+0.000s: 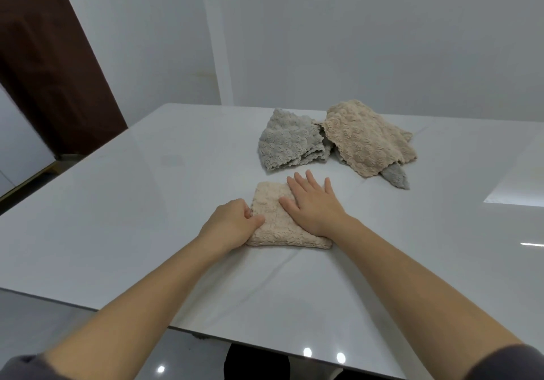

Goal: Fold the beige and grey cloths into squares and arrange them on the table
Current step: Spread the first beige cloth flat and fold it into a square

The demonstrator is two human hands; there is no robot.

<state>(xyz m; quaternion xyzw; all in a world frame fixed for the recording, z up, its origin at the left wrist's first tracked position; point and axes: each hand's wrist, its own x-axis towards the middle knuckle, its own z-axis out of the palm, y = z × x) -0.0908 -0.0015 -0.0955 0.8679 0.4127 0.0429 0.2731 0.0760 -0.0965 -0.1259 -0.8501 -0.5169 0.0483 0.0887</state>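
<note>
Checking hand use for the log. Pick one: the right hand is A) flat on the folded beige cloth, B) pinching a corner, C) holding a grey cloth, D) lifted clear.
A: the right hand lies flat, fingers spread, on the folded beige cloth.

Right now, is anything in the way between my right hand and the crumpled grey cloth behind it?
Nothing visible. Your right hand lies flat on the folded beige fluffy cloth, and only bare white table separates it from the crumpled grey fluffy cloth.

No text, label, brand, number or sign can be read; nothing legible is shown on any surface.
</note>
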